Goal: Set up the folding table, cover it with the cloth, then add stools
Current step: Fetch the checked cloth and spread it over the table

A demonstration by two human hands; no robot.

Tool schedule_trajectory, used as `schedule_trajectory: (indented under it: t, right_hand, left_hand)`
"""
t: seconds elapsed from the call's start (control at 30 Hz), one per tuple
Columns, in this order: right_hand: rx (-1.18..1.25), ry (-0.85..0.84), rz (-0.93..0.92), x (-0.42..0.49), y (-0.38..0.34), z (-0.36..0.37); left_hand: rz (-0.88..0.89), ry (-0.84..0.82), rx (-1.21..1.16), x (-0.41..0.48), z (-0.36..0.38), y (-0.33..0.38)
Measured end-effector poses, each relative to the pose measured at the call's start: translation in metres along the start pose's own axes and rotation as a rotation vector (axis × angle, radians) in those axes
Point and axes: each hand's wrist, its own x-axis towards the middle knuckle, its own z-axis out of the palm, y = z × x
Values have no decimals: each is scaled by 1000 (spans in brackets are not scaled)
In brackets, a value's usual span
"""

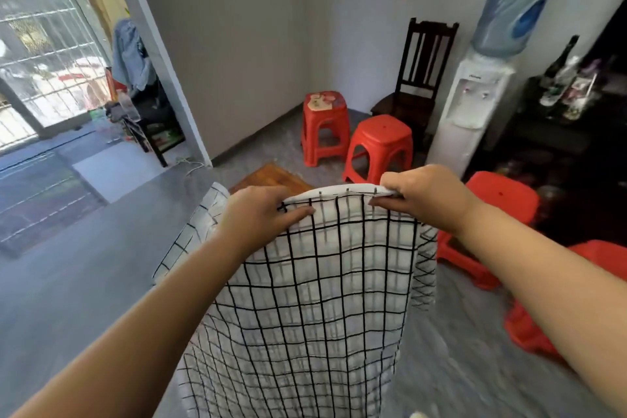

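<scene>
A white water dispenser (pixel 471 112) with a blue bottle (pixel 515 10) on top stands against the wall, a dark wooden chair (pixel 420 78) just beside it; glass bottles (pixel 559 75) crowd a dark cabinet (pixel 556 139).

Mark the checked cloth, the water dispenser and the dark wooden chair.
checked cloth (pixel 322 282): head view, middle of the hanging panel.
water dispenser (pixel 461 136): head view, white cabinet front below the taps.
dark wooden chair (pixel 432 28): head view, top rail of the backrest.
</scene>
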Motion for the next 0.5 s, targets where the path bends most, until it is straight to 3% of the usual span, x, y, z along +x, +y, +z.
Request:
schedule_trajectory:
  t: [0.27, 0.5]
  right_hand:
    - [92, -31, -197, 5, 127, 61]
    - [220, -50, -385, 52, 170, 128]
  left_hand:
    - [-149, 91, 109, 52, 97, 41]
    - [-381, 75, 174, 66, 127, 46]
